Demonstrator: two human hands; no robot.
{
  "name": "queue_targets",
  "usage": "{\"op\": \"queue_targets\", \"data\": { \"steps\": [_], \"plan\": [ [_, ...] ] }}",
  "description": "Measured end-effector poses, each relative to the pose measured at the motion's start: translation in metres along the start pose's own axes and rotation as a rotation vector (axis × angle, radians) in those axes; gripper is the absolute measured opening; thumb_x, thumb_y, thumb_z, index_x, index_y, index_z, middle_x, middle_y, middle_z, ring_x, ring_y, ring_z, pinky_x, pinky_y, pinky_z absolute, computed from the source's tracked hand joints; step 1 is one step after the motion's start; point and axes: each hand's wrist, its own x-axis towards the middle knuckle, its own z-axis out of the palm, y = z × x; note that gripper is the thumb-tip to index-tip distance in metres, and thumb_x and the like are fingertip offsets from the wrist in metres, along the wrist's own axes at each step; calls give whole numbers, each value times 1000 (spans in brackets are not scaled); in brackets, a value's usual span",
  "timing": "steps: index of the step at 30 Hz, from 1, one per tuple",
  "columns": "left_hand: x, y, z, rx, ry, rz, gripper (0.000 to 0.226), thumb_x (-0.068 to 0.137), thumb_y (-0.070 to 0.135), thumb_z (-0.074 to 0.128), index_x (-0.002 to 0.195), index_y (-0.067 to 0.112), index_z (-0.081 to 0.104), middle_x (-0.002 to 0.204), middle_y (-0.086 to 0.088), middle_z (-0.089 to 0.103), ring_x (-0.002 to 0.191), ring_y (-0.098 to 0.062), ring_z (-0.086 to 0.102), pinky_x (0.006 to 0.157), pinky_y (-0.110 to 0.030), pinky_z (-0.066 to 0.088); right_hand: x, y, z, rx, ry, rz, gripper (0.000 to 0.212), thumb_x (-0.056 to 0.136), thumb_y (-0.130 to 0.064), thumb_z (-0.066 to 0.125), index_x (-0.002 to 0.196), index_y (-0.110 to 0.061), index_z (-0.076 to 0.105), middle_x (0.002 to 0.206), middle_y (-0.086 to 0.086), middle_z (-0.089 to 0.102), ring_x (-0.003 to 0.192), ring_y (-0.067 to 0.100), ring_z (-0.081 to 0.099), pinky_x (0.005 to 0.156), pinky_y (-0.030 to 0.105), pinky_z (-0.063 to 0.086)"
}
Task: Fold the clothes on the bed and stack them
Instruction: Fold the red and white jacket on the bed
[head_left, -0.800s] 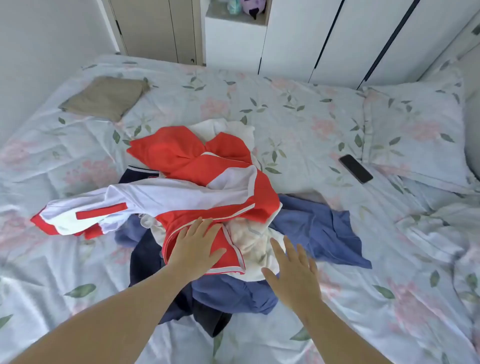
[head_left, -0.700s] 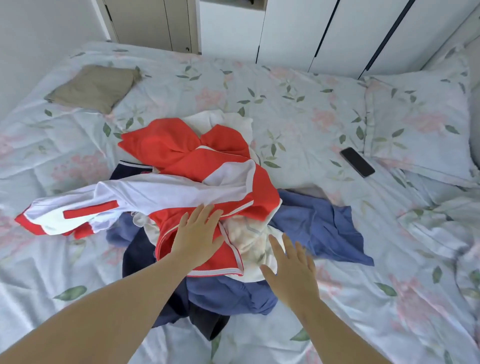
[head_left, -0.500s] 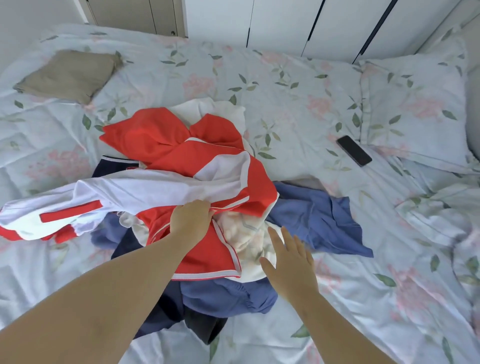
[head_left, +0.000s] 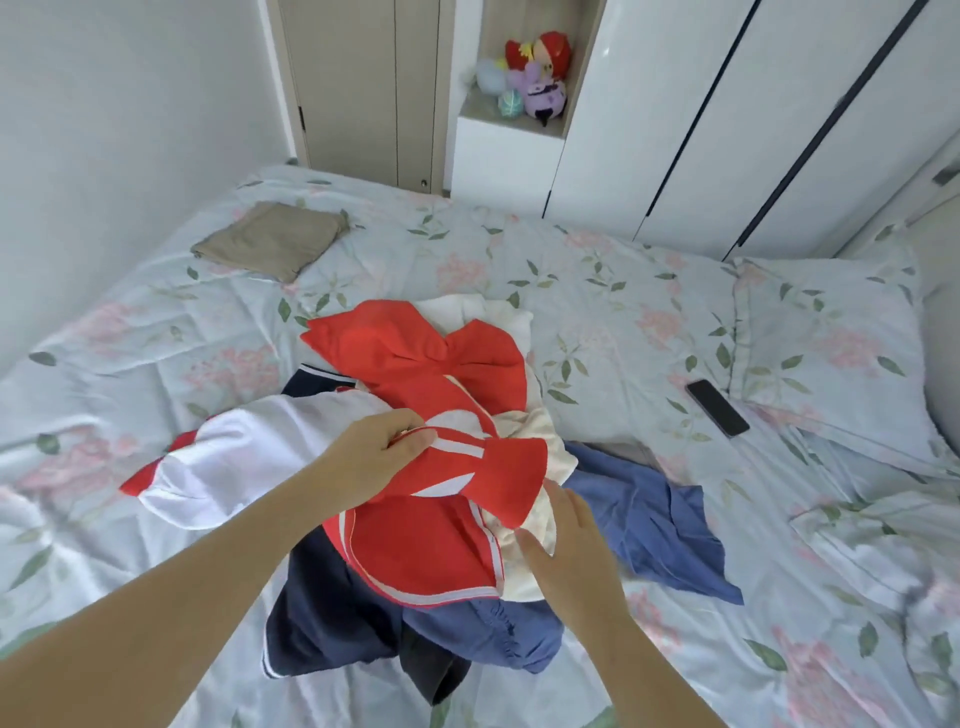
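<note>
Left hand (head_left: 382, 449): fingers and thumb are curled round a bunched fold of the red and white jacket (head_left: 431, 545), gripping it where the white stripes run.
Right hand (head_left: 566, 540): flat and relaxed with fingers straight, holding nothing. It rests on the cream garment (head_left: 540, 452), its fingertips touching the edge of a red flap of the jacket.
Red and white jacket: on top of the clothes heap, spread between and under both hands. Its white sleeve trails away to the outer side of the left hand, and its red hem panel lies just nearer the body than the left hand's grip.
Cream garment: directly beneath the jacket, showing under and beside the right hand.
Blue garment (head_left: 649, 519): crumpled on the bed (head_left: 571, 270), just to the outer side of the right hand and running under the heap.
Navy garment (head_left: 322, 613): at the bottom of the heap, below the left wrist.
Folded khaki garment (head_left: 272, 239): lies flat and alone, well beyond the left hand.
Phone (head_left: 717, 408): face up, well beyond the right hand, at the edge of the pillow (head_left: 831, 338).
Plush toys (head_left: 535, 78): in a wall niche far beyond both hands.
</note>
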Motion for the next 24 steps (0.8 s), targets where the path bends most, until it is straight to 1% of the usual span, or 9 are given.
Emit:
{"op": "queue_targets", "data": {
  "steps": [5,7,9,12,14,17,19,21,24],
  "plan": [
    [-59,37,-51,4,-7,132,34,96,18,52,67,36,54,55,25,53,58,5,51,60,-8,37,-10,-50,-21,9,45,-155,90,75,-51,66,148,-33,16,156,-6,18,139,17,26,106,38,36],
    [-77,42,-73,6,15,167,41,94,19,54,60,42,58,56,25,53,58,4,50,60,-9,37,-12,-70,-22,-3,-39,-194,64,68,-58,60,126,-36,45,133,-8,47,124,19,44,97,37,42],
    [-90,36,-93,33,60,177,36,92,24,57,62,43,60,61,24,57,60,3,53,61,-10,39,-16,-90,-23,53,-121,-248,15,79,-45,61,86,-36,51,89,-15,57,95,14,55,82,25,45],
    [-106,11,-125,161,142,136,16,85,51,60,72,41,59,70,13,63,71,0,57,62,-12,41,-22,-120,-22,273,-80,-301,17,88,-15,62,81,-29,55,72,-14,58,78,8,57,74,25,48],
    [-116,-10,-145,255,160,84,38,64,78,56,83,45,50,76,17,61,73,5,56,63,-9,40,-27,-148,-20,378,-5,-363,22,87,-9,63,80,-29,58,69,-15,60,69,2,54,71,23,47],
    [-128,-29,-160,215,26,76,67,45,87,58,100,54,35,91,34,52,80,17,52,69,-1,37,-37,-199,-5,454,41,-466,25,85,-4,63,82,-29,61,71,-10,56,67,2,47,68,17,40],
    [-132,-41,-165,87,-62,81,66,66,68,69,116,53,30,107,37,45,102,11,52,79,1,35,-44,-233,8,495,27,-508,23,86,-3,61,84,-26,62,70,2,53,64,3,43,65,17,37],
    [-133,-58,-172,-48,-99,86,52,84,44,66,124,50,33,118,34,46,123,2,46,91,-5,34,-49,-261,21,505,16,-544,27,87,-1,59,83,-27,59,74,6,54,65,2,43,65,14,37],
    [-133,-72,-192,-86,-61,146,43,86,39,64,111,60,35,114,34,51,116,5,49,99,-19,37,-54,-289,37,507,27,-557,31,86,-1,60,82,-31,57,74,-1,53,65,1,44,64,12,38]
  ]
}}
